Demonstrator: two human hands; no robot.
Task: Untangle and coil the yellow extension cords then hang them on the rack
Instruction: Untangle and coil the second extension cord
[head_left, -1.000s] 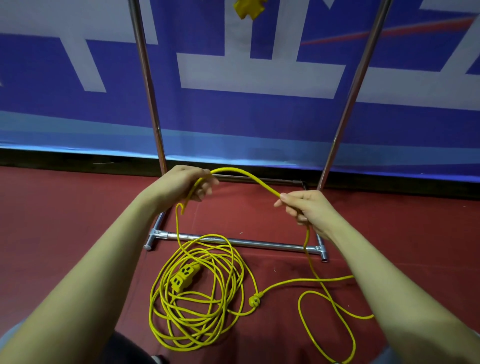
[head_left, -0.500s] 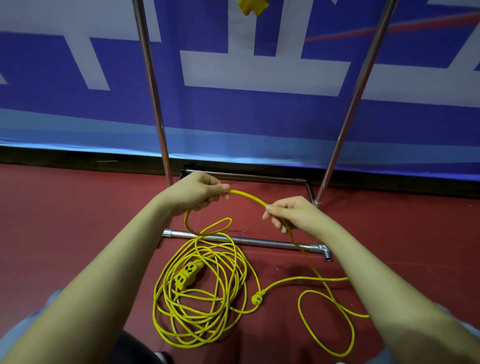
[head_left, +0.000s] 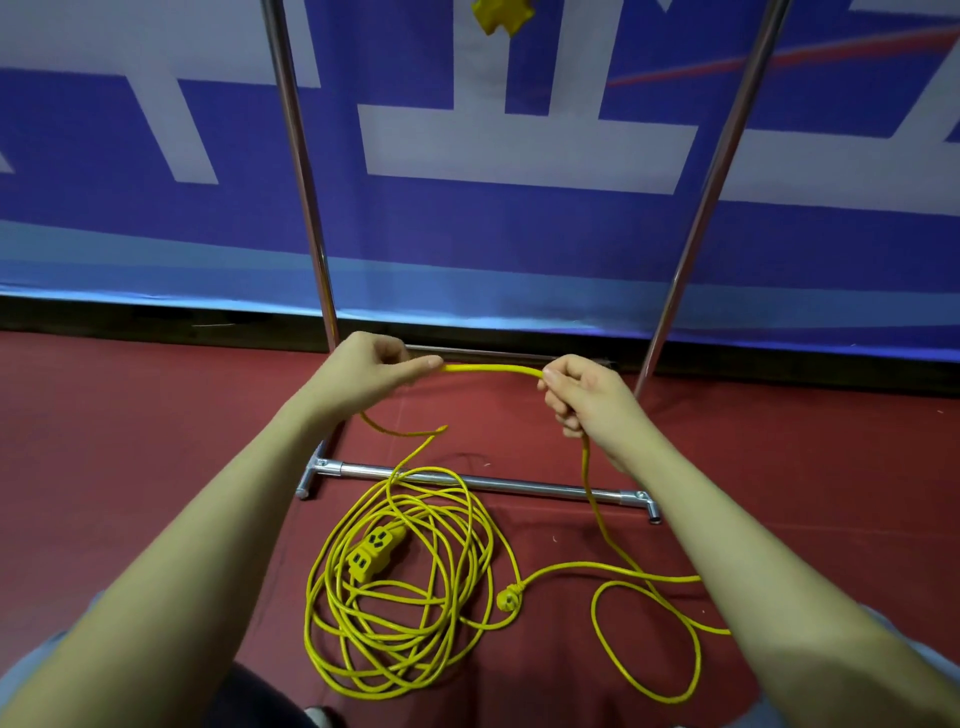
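Fingers: curled on both hands; left hand (head_left: 375, 370) pinches the yellow cord (head_left: 491, 368) between thumb and forefinger, the other fingers folded in; right hand (head_left: 582, 396) grips the same cord in a closed fist
Span between hands: short stretch of cord runs nearly level from one hand to the other, slightly bowed upward
Below the left hand: cord drops, kinks near the floor and joins the pile
Below the right hand: cord hangs down past the wrist, crosses the rack's base bar (head_left: 483, 480) and trails into a loose loop (head_left: 644, 642) on the right
Pile: loose tangle of yellow loops (head_left: 400, 613) on the red floor (head_left: 130, 441), just in front of the base bar; yellow outlet block (head_left: 375, 552) lies inside it; small knot (head_left: 508, 597) sits beside the pile, on the right
Rack: two chrome uprights (head_left: 304, 171) rise either side of the hands
Top edge: yellow plug-like piece (head_left: 501, 15) hangs between the uprights, cut off by the frame
Backdrop: blue and white banner (head_left: 519, 234) behind the rack
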